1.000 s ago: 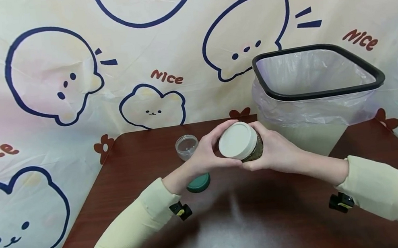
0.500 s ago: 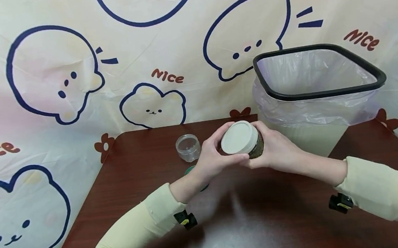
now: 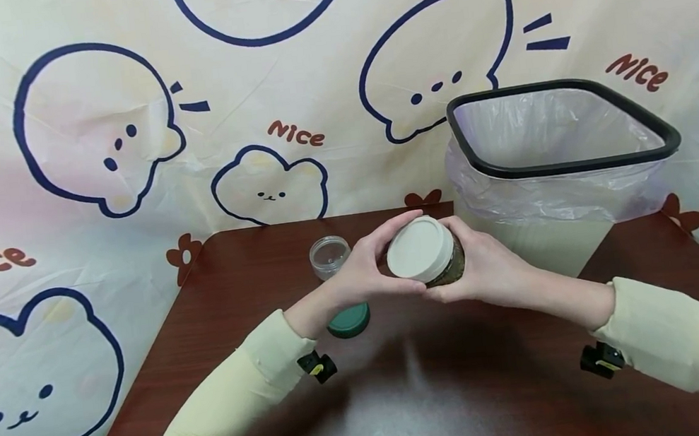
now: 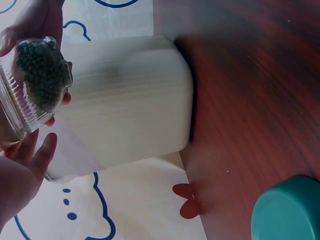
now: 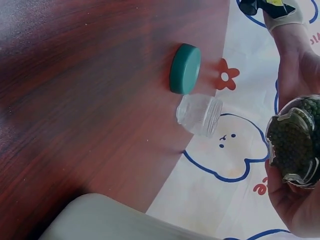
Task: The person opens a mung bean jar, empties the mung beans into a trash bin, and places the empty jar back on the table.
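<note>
Both hands hold a clear jar (image 3: 452, 269) up above the table, tilted, its white screw lid (image 3: 418, 249) facing the head camera. My left hand (image 3: 364, 271) grips the lid's side, thumb below and fingers over the top edge. Around the jar's body curls my right hand (image 3: 496, 264). Small dark green beans (image 4: 40, 72) show through the glass in the left wrist view. On the table behind my left hand stands a second clear jar (image 3: 329, 254), uncovered. A green lid (image 3: 349, 322) lies nearer, partly behind the left wrist.
A tall pale bin (image 3: 538, 244) with a black rim and a whitish bag liner stands at the back right, just beyond my right hand. The brown table (image 3: 470, 390) ends at a cartoon-printed backdrop (image 3: 345, 176).
Half a second ago my left hand shifted right and hid most of the green lid. Now it is back left, about where it was a second ago. The right hand stays nearly still.
</note>
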`<state>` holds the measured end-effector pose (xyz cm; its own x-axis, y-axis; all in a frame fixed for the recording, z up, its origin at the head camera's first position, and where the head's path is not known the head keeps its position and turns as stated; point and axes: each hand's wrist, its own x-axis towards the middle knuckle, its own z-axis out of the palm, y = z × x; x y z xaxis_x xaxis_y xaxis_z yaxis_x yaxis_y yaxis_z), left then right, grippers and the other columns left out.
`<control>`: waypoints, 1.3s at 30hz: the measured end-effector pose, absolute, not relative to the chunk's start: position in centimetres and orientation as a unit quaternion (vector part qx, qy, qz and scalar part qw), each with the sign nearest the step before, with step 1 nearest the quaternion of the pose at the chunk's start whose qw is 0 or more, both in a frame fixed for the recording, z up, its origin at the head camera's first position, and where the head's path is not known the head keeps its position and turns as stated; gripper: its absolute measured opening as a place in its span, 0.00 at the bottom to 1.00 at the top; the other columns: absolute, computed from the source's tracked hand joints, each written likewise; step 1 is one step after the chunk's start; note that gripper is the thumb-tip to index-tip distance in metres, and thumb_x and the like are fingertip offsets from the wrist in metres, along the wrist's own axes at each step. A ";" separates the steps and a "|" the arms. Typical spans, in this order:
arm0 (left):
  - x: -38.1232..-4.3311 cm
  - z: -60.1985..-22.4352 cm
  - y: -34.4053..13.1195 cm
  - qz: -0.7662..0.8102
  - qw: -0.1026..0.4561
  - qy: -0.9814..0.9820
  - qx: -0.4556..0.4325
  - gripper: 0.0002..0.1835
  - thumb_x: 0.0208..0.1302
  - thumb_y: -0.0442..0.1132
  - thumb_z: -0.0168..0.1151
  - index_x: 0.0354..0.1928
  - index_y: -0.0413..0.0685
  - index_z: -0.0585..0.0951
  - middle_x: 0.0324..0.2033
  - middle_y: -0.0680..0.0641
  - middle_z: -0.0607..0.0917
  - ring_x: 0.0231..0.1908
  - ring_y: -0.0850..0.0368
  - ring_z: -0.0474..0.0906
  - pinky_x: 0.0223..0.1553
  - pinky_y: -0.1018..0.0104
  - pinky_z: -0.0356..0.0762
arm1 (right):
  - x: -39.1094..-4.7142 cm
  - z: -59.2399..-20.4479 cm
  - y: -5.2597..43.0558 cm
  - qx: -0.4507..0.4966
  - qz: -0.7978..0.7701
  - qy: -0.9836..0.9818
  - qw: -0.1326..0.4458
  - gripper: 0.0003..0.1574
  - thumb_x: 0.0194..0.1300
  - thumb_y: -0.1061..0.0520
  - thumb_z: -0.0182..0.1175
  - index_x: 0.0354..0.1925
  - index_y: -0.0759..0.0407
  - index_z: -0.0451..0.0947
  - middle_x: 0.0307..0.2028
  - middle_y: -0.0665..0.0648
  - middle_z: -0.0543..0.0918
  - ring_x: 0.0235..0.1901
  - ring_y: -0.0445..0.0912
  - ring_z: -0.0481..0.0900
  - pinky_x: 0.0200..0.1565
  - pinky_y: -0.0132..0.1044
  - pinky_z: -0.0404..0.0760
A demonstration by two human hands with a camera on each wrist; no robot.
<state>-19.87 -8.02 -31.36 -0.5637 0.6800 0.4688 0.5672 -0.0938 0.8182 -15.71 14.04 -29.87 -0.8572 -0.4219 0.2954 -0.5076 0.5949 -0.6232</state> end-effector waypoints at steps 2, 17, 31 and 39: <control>-19.9 -31.3 -8.0 0.576 0.049 0.671 0.464 0.49 0.52 0.49 0.76 0.71 0.40 0.61 0.62 0.44 0.71 0.58 0.53 0.67 0.58 0.56 0.68 | -15.7 -29.8 14.0 0.259 0.367 -0.892 0.058 0.51 0.42 0.51 0.79 0.59 0.61 0.64 0.49 0.58 0.79 0.45 0.49 0.78 0.45 0.47 0.76; -18.3 -31.6 -6.9 0.594 -0.020 0.731 0.336 0.40 0.51 0.42 0.76 0.66 0.47 0.70 0.57 0.50 0.78 0.53 0.55 0.73 0.52 0.56 0.71 | -16.1 -29.8 13.7 0.232 0.352 -0.903 0.079 0.51 0.42 0.47 0.79 0.59 0.61 0.64 0.47 0.58 0.80 0.44 0.49 0.78 0.44 0.47 0.76; -20.1 -31.0 -8.0 0.558 0.063 0.688 0.460 0.49 0.53 0.44 0.76 0.72 0.41 0.59 0.62 0.46 0.70 0.58 0.53 0.67 0.56 0.55 0.70 | -15.7 -29.8 14.1 0.248 0.358 -0.898 0.066 0.51 0.42 0.48 0.79 0.59 0.61 0.64 0.48 0.57 0.79 0.45 0.48 0.78 0.44 0.46 0.76; -20.2 -31.0 -7.8 0.569 0.057 0.683 0.455 0.46 0.51 0.47 0.77 0.69 0.41 0.64 0.60 0.46 0.73 0.57 0.53 0.69 0.56 0.55 0.71 | -15.6 -29.8 14.3 0.243 0.356 -0.900 0.064 0.52 0.41 0.48 0.80 0.59 0.61 0.64 0.48 0.58 0.79 0.45 0.50 0.78 0.44 0.47 0.77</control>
<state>-20.18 -7.76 -31.03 -0.5800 0.6854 0.4402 0.5563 -0.0616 0.8287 -15.60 14.27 -29.78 -0.8734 -0.3928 0.2879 -0.4834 0.6278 -0.6101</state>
